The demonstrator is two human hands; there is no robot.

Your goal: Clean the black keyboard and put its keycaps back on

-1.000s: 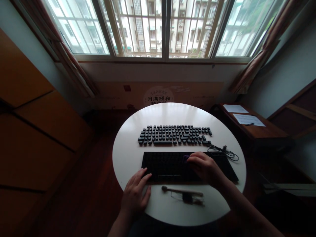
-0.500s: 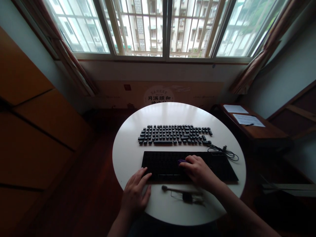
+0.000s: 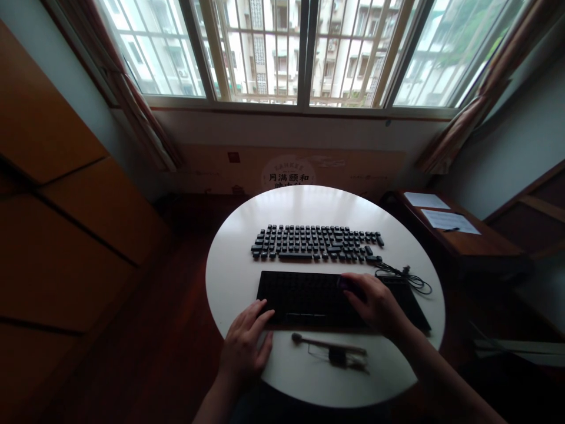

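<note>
A black keyboard base (image 3: pixel 304 294), its keycaps off, lies on the round white table (image 3: pixel 247 215). My left hand (image 3: pixel 246 341) rests at its lower left corner, fingers spread and fingertips on the edge. Over the right-of-centre part of the base, my right hand (image 3: pixel 375 301) is closed around a small purple thing (image 3: pixel 342 283), mostly hidden by the fingers; its kind is unclear. Behind the base, the loose black keycaps (image 3: pixel 304 242) are laid out in keyboard order. Closer to me lie a thin stick with a dark rounded tip (image 3: pixel 326 343) and a wire tool with a black block (image 3: pixel 338 357).
A coiled black cable (image 3: pixel 408 275) lies at the base's upper right. To the right stands a wooden side table (image 3: pixel 494 238) with paper sheets (image 3: pixel 450 221) and a pen (image 3: pixel 451 229). A wooden cabinet (image 3: pixel 79 235) is at left, a barred window ahead.
My right hand has moved right along the keyboard base with the purple thing. My left hand stays at the corner. The whole view has shifted slightly.
</note>
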